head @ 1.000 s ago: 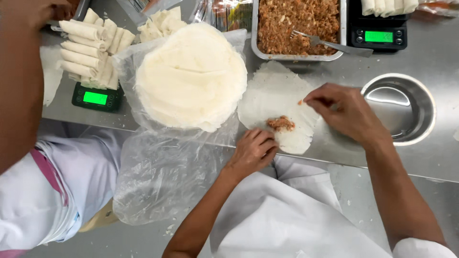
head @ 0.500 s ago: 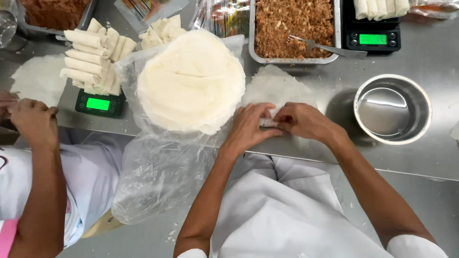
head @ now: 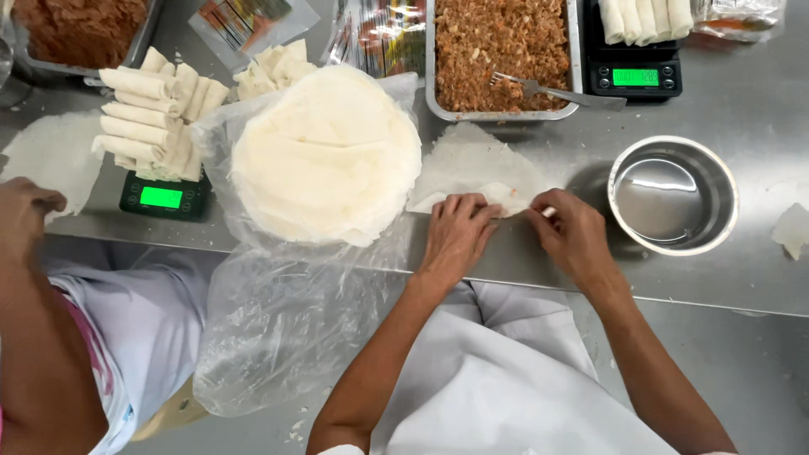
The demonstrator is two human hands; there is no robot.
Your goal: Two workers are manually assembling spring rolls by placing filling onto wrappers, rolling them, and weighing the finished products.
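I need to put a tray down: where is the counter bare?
Bare steel lies right of the metal bowl, up to a wrapper scrap, and below the right scale. Crowded: the wrapper stack, filling tray and both hands' wrapper.

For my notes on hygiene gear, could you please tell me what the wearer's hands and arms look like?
Both the left hand and right hand are bare: no gloves, rings or watch visible. The forearms are uncovered, with white fabric showing only at the bottom edge.

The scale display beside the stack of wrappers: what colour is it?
Bright green, on a black scale loaded with finished rolls; the head view shows it clearly.
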